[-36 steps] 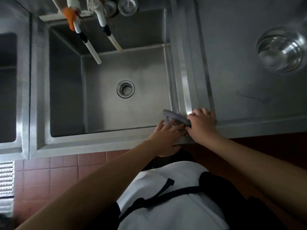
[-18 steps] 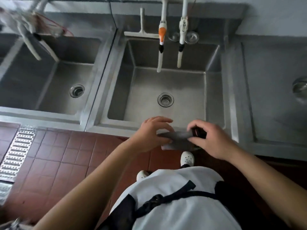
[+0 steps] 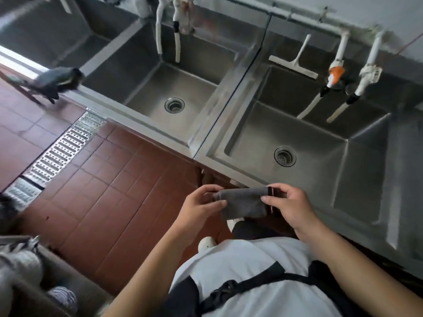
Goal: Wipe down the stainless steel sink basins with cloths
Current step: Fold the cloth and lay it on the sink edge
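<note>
— Counting from the biggest things down, what do we have?

— We see three steel basins in a row along the counter (image 3: pixel 398 161): a right basin (image 3: pixel 304 143), a middle basin (image 3: pixel 169 88), and a third basin (image 3: pixel 43 28) only partly in view at far left.

— And what do they hold?

— We make out one round drain (image 3: pixel 284 156) in the floor of the right basin and one drain (image 3: pixel 174 105) in the middle one. We see two white hoses (image 3: pixel 320 104) hanging over the right basin and two hoses (image 3: pixel 168 42) over the middle one. One white squeegee (image 3: pixel 295 62) leans at the back edge of the right basin. One dark rag (image 3: pixel 57 81) lies on the rim at the left of the middle basin.

— And the floor?

— Red tiles, with one metal drain grate (image 3: pixel 61 152) set in them.

— Now the cloth?

— One grey cloth (image 3: pixel 243 202), folded, is in the air before the right basin's front rim, touching no basin. We count two hands on it: the left hand (image 3: pixel 201 209) pinches its left end between thumb and curled fingers, and the right hand (image 3: pixel 289 207) pinches its right end the same way.
</note>
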